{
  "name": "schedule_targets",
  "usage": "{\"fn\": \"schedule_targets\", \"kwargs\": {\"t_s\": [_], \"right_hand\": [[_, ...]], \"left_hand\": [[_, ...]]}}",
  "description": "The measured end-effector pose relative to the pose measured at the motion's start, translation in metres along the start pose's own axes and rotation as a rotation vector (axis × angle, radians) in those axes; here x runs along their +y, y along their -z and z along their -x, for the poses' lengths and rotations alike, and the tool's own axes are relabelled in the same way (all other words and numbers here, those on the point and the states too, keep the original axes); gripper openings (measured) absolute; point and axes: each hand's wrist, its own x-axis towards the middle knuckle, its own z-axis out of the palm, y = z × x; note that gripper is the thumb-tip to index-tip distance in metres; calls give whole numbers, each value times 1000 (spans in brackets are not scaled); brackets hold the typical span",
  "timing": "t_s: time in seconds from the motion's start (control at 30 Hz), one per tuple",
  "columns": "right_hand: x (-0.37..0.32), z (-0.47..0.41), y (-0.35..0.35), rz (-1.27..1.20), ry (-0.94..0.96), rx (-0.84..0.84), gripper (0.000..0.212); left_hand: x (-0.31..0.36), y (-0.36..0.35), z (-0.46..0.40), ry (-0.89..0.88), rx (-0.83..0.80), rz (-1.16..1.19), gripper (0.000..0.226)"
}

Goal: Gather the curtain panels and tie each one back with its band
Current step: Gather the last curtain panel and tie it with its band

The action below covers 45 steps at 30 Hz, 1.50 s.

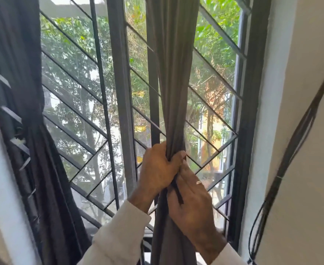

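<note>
A grey curtain panel (173, 77) hangs bunched into a narrow column in front of the window. My left hand (157, 169) grips the bunch, fingers wrapped round it. My right hand (191, 199) lies against the bunch just below, fingers pointing up and reaching behind the cloth. A thin dark band (178, 194) hangs down between the two hands over the back of my right hand. Whether my right fingers pinch the band is hidden. A darker curtain panel (42, 150) at the left is cinched in at its waist.
A window with a dark metal grille (92, 115) of slanted bars fills the middle, trees behind it. White wall (300, 131) rises at the right, with black cables (291, 150) running down it. The window frame (250, 111) stands close to my right hand.
</note>
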Motion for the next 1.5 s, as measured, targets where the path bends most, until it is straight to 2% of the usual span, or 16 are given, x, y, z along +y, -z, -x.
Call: {"fn": "schedule_targets", "kwargs": {"t_s": [0.13, 0.3, 0.4, 0.57, 0.67, 0.83, 0.93, 1.07, 1.13, 1.2, 1.37, 1.5], "right_hand": [[11, 34, 3, -120, -60, 133, 33], [12, 60, 2, -111, -120, 107, 33], [11, 67, -1, -106, -206, 164, 29], [9, 73, 5, -231, -490, 219, 20], [13, 81, 5, -298, -591, 235, 23], [13, 90, 6, 25, -481, 84, 18], [6, 92, 8, 75, -492, 77, 14], [3, 93, 7, -110, -492, 71, 12], [2, 90, 7, -275, -647, 80, 20], [6, 90, 10, -340, -758, 113, 24], [26, 87, 22, -67, -620, 196, 21], [25, 84, 24, 107, -417, 78, 21]], "left_hand": [[-12, 3, 7, 45, 2, 29, 36], [-22, 2, 19, 73, -60, -62, 53], [-31, -1, 29, 81, -91, -58, 47], [-40, -6, 50, 178, -184, -6, 44], [-41, -9, 63, 200, -184, 24, 40], [-41, -13, 79, 178, -70, 18, 36], [-40, -16, 85, 173, -26, 15, 31], [-40, -19, 89, 176, -3, 39, 23], [-41, -20, 90, 200, -8, 78, 22], [-41, -21, 91, 220, -5, 101, 23], [-43, -24, 90, 221, -7, 100, 26], [-44, -30, 89, 230, -18, 86, 26]]}}
